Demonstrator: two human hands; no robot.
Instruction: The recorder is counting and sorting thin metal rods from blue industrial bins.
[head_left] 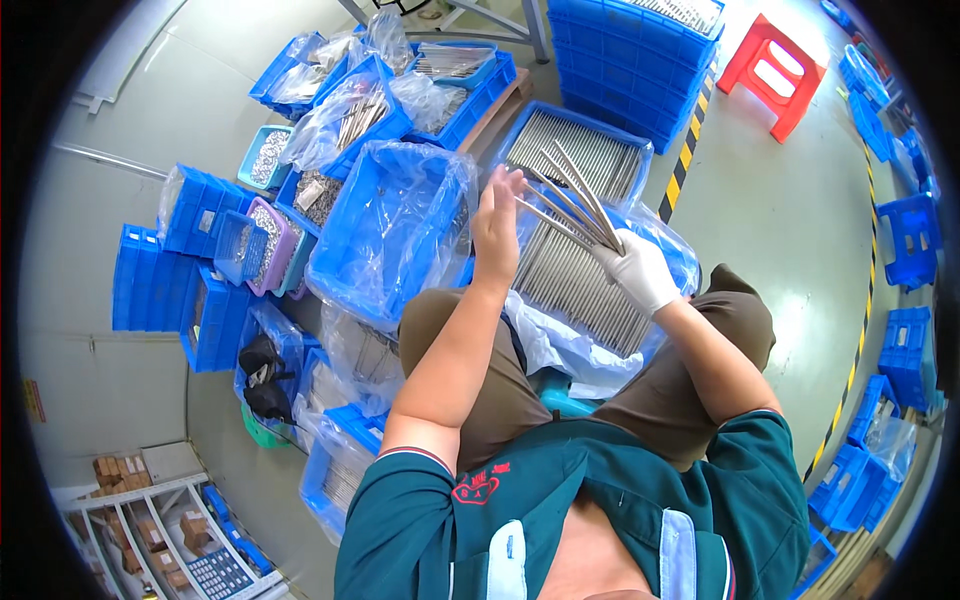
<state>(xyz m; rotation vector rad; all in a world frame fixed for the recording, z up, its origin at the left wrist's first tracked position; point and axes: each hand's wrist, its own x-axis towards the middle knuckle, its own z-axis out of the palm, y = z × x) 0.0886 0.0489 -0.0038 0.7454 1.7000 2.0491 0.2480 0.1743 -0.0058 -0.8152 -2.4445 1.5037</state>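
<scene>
My right hand [640, 272], in a white glove, grips a fanned bunch of thin metal rods [588, 205] by their near ends. The rods point up and to the left. My bare left hand [496, 225] is held upright beside their far ends, palm toward them. Its fingers look stretched out with nothing in them; whether they touch a rod tip, I cannot tell. Below the bunch, a blue crate in front of me holds many similar rods [580, 285] in neat rows, with a white cloth or liner [575, 340] along its near side.
Beyond lies another crate of rods [575, 155], with stacked blue crates [630, 75] behind. A plastic-lined blue crate [375, 240] stands left of my left hand. Bins of small metal parts [268, 160] crowd the left. A red stool [773, 75] stands at the far right.
</scene>
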